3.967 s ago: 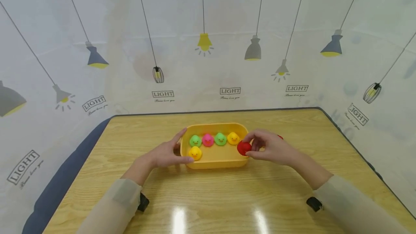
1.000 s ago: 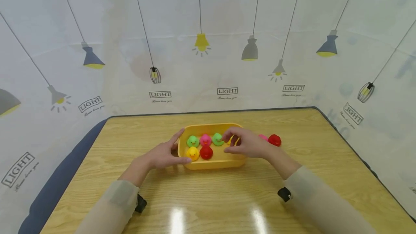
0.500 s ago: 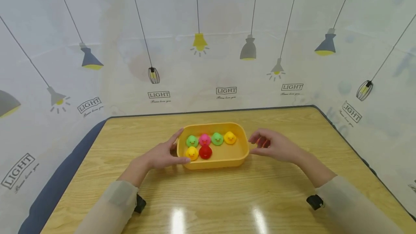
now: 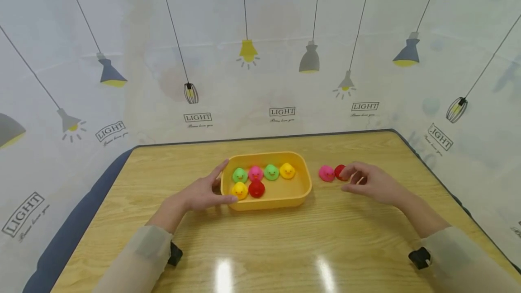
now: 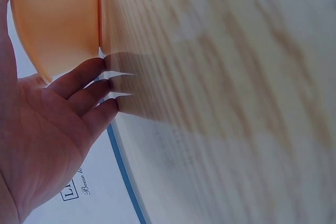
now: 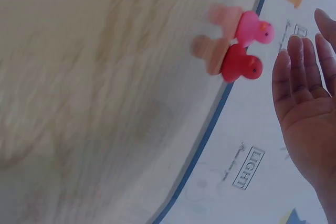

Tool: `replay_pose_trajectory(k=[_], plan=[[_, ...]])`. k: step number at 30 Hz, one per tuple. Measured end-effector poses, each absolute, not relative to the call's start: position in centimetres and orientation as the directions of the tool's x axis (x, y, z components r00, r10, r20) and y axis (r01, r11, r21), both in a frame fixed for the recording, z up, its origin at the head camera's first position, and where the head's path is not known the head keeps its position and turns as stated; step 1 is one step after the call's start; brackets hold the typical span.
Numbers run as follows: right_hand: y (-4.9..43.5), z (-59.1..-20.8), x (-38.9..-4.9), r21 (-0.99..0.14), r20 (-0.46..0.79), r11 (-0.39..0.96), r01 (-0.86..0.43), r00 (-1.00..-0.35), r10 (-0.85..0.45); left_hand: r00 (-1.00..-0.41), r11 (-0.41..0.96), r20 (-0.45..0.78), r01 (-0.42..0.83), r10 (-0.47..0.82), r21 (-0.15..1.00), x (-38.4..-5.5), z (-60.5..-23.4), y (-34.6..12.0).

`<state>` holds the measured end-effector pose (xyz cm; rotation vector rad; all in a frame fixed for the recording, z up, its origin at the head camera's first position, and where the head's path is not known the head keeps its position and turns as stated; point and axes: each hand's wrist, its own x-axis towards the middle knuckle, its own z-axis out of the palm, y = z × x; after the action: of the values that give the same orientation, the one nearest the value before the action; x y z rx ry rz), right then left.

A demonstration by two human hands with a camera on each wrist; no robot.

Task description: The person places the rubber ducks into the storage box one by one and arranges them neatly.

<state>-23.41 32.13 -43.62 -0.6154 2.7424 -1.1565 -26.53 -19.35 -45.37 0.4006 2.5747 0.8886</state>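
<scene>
My left hand (image 4: 207, 192) holds the left end of a yellow plastic bin (image 4: 270, 203), thumb along the front rim and index finger at the back corner. Inside, a back row has a green rubber duck (image 4: 240, 175), a pink duck (image 4: 255, 173), another green duck (image 4: 271, 172) and a yellow duck (image 4: 287, 171). In front sit a yellow duck (image 4: 239, 191) and a red duck (image 4: 256, 189). Right of the bin, a pink duck (image 4: 326, 173) and a red duck (image 4: 340, 172) stand side by side. My right hand (image 6: 310, 87) hovers by that red duck, holding nothing.
The bin stands on a wood-grain table (image 4: 268, 243) with a dark back edge (image 4: 264, 139). Behind and beside it hangs pale cloth (image 4: 232, 125) printed with lamps. Black straps (image 4: 420, 257) show at both sleeves.
The red duck my right hand pinched earlier now sits in the bin's front row. That hand has since moved right, past the bin, to the outside ducks. My left hand stays on the bin.
</scene>
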Motion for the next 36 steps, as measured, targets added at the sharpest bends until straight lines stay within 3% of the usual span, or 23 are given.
replay_pose_trajectory(k=[15, 25, 36], plan=[[35.4, -45.0, -26.8, -0.691, 0.006, 0.687, -0.224, -0.952, -0.305, -0.888, 0.759, -0.269, 0.126, 0.374, 0.639, -26.7, -45.4, -19.4], [35.3, -45.8, -28.3, -0.758, -0.073, 0.638, -0.140, -0.953, -0.296, -0.885, 0.754, -0.274, 0.119, 0.376, 0.646, -26.7, -45.3, -19.3], [34.8, -46.3, -29.2, -0.759, -0.104, 0.642, -0.111, -0.952, -0.287, -0.883, 0.741, -0.271, 0.119, 0.383, 0.661, -26.7, -45.4, -19.5]])
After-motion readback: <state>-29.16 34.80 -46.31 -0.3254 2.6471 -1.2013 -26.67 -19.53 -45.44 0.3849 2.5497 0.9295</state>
